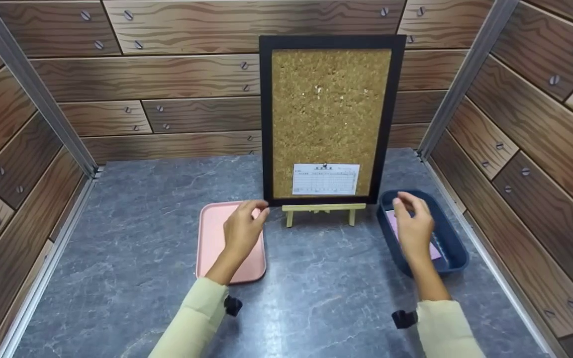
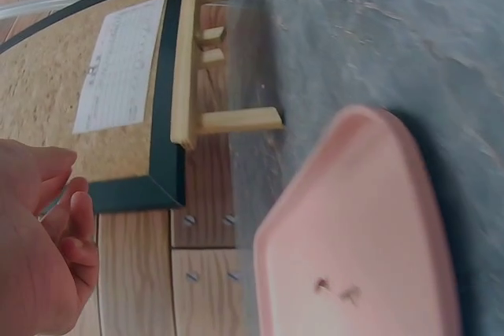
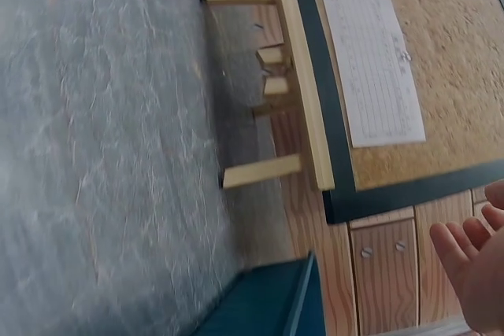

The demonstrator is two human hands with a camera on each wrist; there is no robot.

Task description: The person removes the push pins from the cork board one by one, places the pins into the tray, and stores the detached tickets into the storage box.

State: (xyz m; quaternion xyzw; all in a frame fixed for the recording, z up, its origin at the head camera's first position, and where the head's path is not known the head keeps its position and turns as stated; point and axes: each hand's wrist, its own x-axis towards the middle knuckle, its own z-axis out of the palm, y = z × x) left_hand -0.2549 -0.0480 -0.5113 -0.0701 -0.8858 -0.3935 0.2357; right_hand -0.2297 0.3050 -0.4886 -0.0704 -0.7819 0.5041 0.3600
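Observation:
My left hand [image 1: 243, 226] hovers above the pink tray [image 1: 209, 243], its fingers loosely bent and nothing seen between them. Two small dark bits, like pins [image 2: 322, 283], lie in that tray in the left wrist view. Over the dark blue bin [image 1: 453, 243] is my right hand [image 1: 414, 226], also loosely bent, with no object seen in it. A pink-purple paper [image 1: 434, 251] lies inside the bin, partly hidden by this hand. Between the hands stands a black-framed corkboard [image 1: 331, 114]. Near its bottom a white printed form [image 1: 325, 180] hangs from one pin [image 1: 325, 165].
A small wooden easel [image 1: 324, 207] supports the board on the grey marbled tabletop [image 1: 132, 248]. Wood-patterned walls [image 1: 167, 30] enclose the back and both sides, with metal rails [image 1: 52, 94] at the corners. The bin sits close to the right wall.

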